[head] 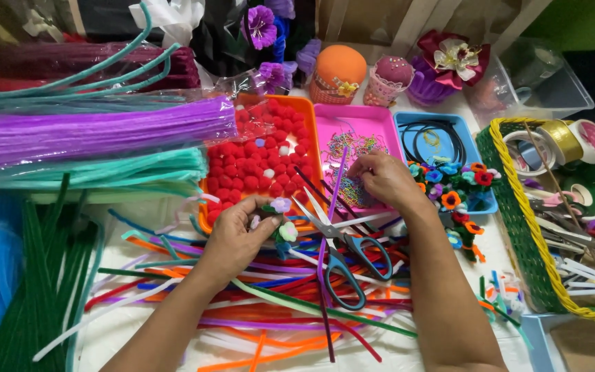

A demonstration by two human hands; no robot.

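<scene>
My left hand [237,238] holds a small cluster of pipe-cleaner flowers [282,219], lilac, white and green, just in front of the orange tray [306,110] of red pom-poms. My right hand [385,178] pinches a purple pipe cleaner [337,184] that stands up over the pink tray [380,124] of small coloured bits. Open scissors [342,251] with dark blue-grey handles lie between my hands on a heap of loose pipe cleaners [277,303].
Bagged purple, teal and green pipe cleaners [91,134] lie at the left. A blue tray [473,148] holds black cord and small flowers. A green and yellow basket [518,227] at the right holds tape rolls. An orange ball and decorated cups stand at the back.
</scene>
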